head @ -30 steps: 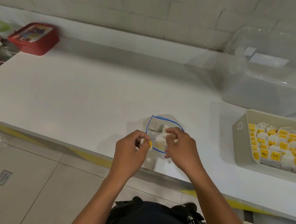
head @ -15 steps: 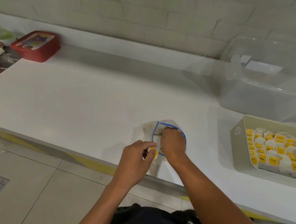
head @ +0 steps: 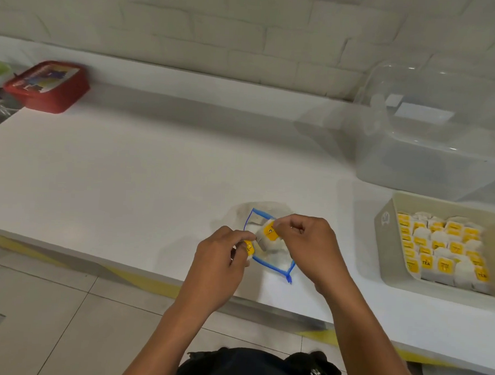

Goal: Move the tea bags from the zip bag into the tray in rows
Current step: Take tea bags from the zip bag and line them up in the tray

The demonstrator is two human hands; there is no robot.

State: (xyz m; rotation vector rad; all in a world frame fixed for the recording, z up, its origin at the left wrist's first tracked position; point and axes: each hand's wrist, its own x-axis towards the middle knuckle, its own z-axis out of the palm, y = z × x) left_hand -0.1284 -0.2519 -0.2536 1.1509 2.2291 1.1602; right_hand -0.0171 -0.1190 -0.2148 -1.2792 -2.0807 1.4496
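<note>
A clear zip bag (head: 275,262) with a blue rim lies open on the white counter near its front edge. My right hand (head: 309,245) pinches a white tea bag with a yellow tag (head: 269,233) just above the bag's mouth. My left hand (head: 219,257) pinches another yellow-tagged tea bag (head: 249,247) at the bag's left edge. A beige tray (head: 387,240) at the right holds several tea bags (head: 443,249) standing in rows.
A clear plastic box (head: 432,139) with a raised lid stands behind the tray. A red box (head: 46,86) sits at the far left of the white counter (head: 126,175). A tiled floor runs below the counter's front edge.
My right hand reached into the zip bag and has come out with a tea bag pinched in its fingers. My left hand stays at the bag's left edge with its own tea bag.
</note>
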